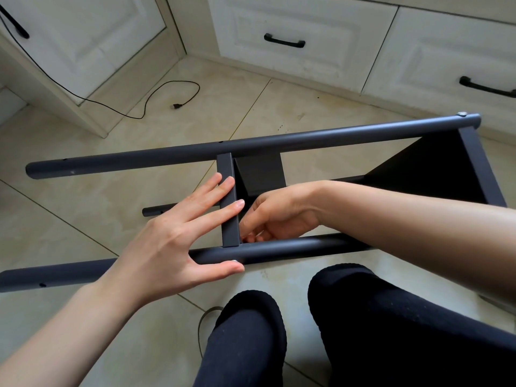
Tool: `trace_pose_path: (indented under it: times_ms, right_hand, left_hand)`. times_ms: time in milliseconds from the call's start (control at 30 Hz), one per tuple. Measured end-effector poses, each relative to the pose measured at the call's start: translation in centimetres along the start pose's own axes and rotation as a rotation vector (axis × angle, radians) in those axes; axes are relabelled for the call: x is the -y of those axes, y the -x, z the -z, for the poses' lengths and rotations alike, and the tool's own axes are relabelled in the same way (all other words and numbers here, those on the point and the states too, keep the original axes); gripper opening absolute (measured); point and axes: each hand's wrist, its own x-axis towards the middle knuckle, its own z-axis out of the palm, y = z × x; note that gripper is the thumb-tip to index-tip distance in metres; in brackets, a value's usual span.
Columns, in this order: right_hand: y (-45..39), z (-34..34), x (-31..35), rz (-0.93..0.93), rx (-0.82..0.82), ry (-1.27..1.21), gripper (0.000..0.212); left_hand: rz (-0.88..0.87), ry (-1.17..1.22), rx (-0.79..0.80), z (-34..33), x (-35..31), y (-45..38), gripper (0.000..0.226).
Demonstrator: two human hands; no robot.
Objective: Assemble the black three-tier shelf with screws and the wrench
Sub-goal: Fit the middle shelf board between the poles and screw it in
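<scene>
We see the black shelf frame (279,146) lying on its side on the floor, its round posts running left to right and a flat tier edge (229,202) crossing between the near post (279,248) and the far one. A screw head (267,113) shows at the far post's right end, another (234,261) on the near post under the thumb. Our left hand (170,247) is spread open, fingers laid across the tier edge, thumb beneath the near post. Our right hand (275,216) reaches inside the frame with fingers curled at the joint; we cannot tell what it pinches. Our dark-trousered knees (349,317) sit just before the frame. Beige floor tiles (167,129) spread around, a black power cord (156,99) trails across them, and white cabinets (307,37) with black handles (284,41) line the far side.
</scene>
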Motion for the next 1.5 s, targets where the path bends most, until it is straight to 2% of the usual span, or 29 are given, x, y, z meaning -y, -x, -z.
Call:
trace_pose_path:
  times_ms: [300,900,1100,1200,1400,1500]
  right_hand:
    - [0.3,0.1,0.0,-0.013,0.052,-0.002,0.016]
    - [-0.4,-0.3,0.1,0.003,0.010,0.042,0.014]
    - [0.5,0.0,0.5,0.007,0.049,0.004,0.015]
    - [0.4,-0.1,0.6,0.006,0.034,0.031,0.012]
    - [0.4,-0.4,0.6,-0.002,-0.001,0.044,0.021]
    - [0.7,-0.8,0.5,0.046,-0.072,0.066,0.023]
  left_hand:
    - [-0.007,0.001,-0.004,-0.1,0.1,0.0,0.078]
    - [-0.028,0.012,-0.010,-0.2,0.4,-0.1,0.079]
    - [-0.021,0.045,-0.014,-0.1,0.4,-0.4,0.079]
    - [-0.015,0.043,-0.019,-0.1,0.5,-0.4,0.078]
    - [-0.009,0.041,-0.015,-0.1,0.1,-0.1,0.078]
    - [0.015,0.056,-0.012,0.1,-0.2,-0.1,0.077]
